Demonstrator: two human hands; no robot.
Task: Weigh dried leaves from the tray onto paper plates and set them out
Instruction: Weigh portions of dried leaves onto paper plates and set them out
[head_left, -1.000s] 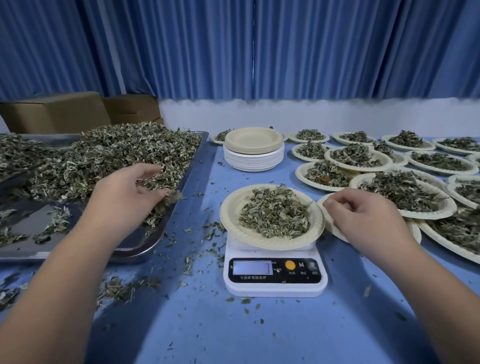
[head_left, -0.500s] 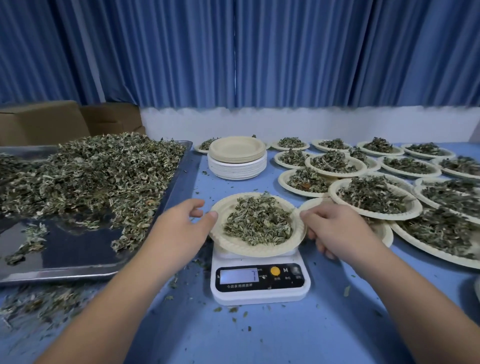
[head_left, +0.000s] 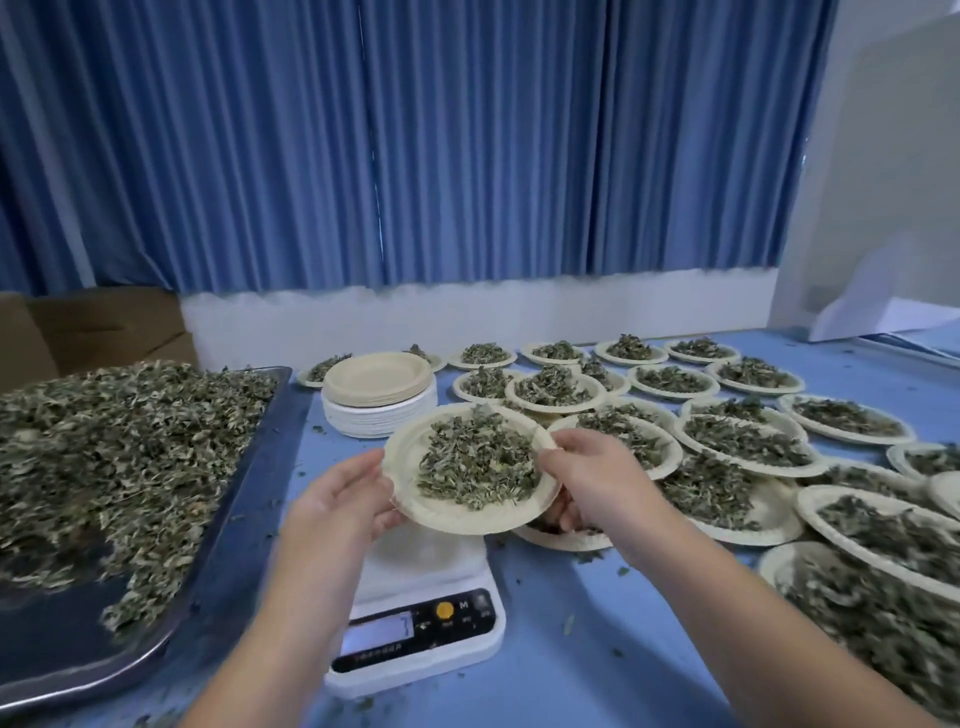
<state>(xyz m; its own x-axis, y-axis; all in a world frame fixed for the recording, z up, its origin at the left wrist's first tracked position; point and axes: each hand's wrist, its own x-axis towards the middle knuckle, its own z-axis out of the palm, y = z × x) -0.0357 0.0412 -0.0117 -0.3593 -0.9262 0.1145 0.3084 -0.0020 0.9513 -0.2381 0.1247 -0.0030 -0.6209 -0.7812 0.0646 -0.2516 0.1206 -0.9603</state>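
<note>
Fingers (head_left: 560, 451) of both hands curl round the rim of a round tan paper plate (head_left: 410, 457) of dried green leaves (head_left: 478, 462), held up just over the white kitchen scale (head_left: 415, 566).
The left hand (head_left: 343, 499) grips the near left edge and the right hand (head_left: 597, 478) grips the right edge. Keep the plate flat and go slow, so no leaves slide off. The full paper plates (head_left: 743, 441) on the right lie packed close, some on top of others, so look for a bare bit of the blue table (head_left: 571, 654). A stack of empty plates (head_left: 379, 387) sits just behind, and the big metal tray (head_left: 244, 519) of leaves is on the left.
</note>
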